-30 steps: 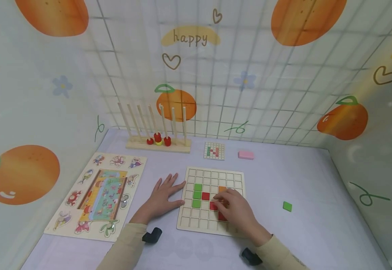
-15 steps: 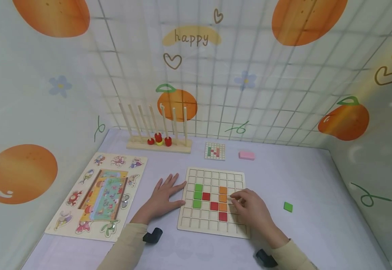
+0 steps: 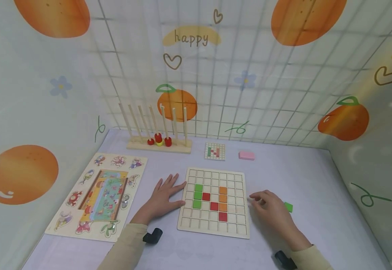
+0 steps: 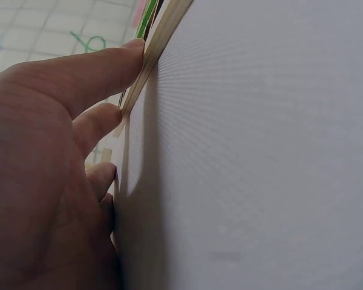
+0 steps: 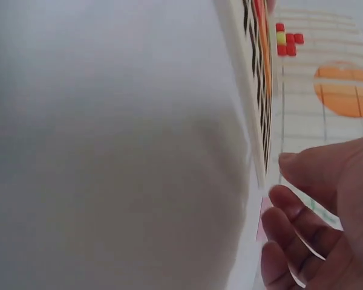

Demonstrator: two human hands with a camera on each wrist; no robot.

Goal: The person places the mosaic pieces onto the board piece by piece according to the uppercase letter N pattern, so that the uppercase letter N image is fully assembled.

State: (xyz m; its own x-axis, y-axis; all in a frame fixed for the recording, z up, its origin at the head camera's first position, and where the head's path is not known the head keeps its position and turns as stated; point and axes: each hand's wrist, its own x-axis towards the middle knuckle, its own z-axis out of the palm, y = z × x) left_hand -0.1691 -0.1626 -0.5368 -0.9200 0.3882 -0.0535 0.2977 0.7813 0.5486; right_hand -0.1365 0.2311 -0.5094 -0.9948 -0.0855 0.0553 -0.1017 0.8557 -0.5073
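Note:
A wooden grid board [image 3: 189, 224] lies flat on the table in the head view. Set in its squares are green tiles [image 3: 197, 195], a stepped line of red tiles [image 3: 214, 206] and a column of orange tiles [image 3: 223, 197]. My left hand [image 3: 160, 198] rests spread on the table, and its thumb and index finger touch the board's left edge, as the left wrist view also shows. Just off the right edge is my right hand [image 3: 273, 212], its fingers loosely bent and nothing between them. A loose green tile [image 3: 288, 206] is partly hidden behind that hand.
Behind the board lie a small pattern card [image 3: 215, 151] and a pink block [image 3: 246, 155]. A wooden peg stand [image 3: 138, 145] with several red and yellow beads stands at the back left. An animal puzzle board [image 3: 74, 180] occupies the left side.
My right hand has drawn back to the right from over the grid board, uncovering the orange and red tiles, and now partly covers the loose green tile. My left hand stays put.

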